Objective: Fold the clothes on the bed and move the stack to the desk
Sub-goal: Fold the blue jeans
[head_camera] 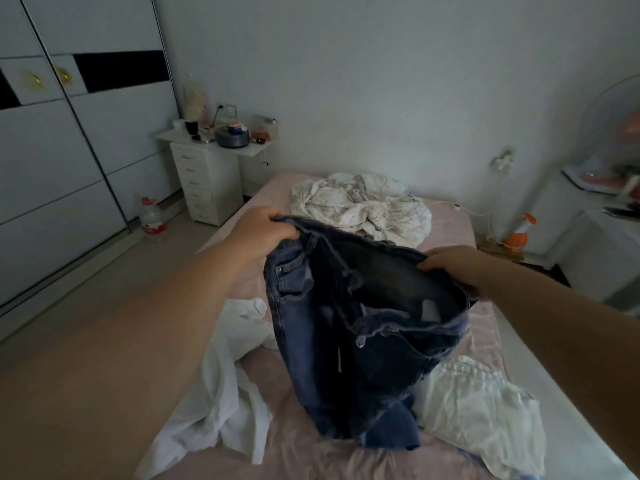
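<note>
Right over the bed [304,441], with its pink sheet, both hands hold dark blue jeans [360,341] up by the waistband: the left hand [263,230] and the right hand [450,263] each grip one side, legs trailing onto the bed. White garments [221,386] lie either side of the jeans. A crumpled blanket [360,206] sits at the bed's far end, a white drawer unit [207,181] beyond its far left corner.

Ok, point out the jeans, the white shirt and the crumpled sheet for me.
jeans [363,344]: head view, front below the waistband.
white shirt [221,386]: head view, middle of the cloth left of the jeans.
crumpled sheet [360,206]: head view, centre of the heap.
</note>
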